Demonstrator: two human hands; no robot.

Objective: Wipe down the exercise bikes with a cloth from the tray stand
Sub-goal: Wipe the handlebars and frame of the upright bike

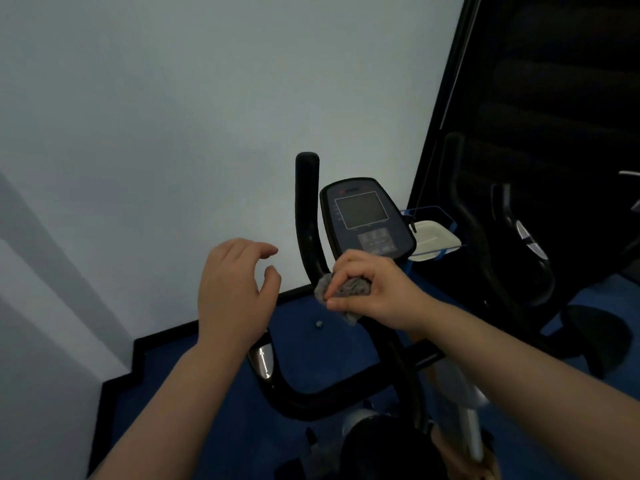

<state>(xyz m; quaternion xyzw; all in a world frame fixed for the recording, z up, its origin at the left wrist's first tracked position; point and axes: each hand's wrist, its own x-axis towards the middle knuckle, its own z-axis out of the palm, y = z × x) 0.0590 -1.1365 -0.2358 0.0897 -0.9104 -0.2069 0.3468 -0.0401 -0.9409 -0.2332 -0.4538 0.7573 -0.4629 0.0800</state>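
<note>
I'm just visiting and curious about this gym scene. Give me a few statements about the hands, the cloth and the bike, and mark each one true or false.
1. The right hand grips a grey cloth against the handlebar. True.
2. The left hand also holds a cloth. False: it is open and empty, hovering left of the handlebar.
3. The console screen is lit with numbers. False: it looks dark and blank.
4. The floor is blue. True.
5. A white tray shows to the right behind the console. True.
</note>
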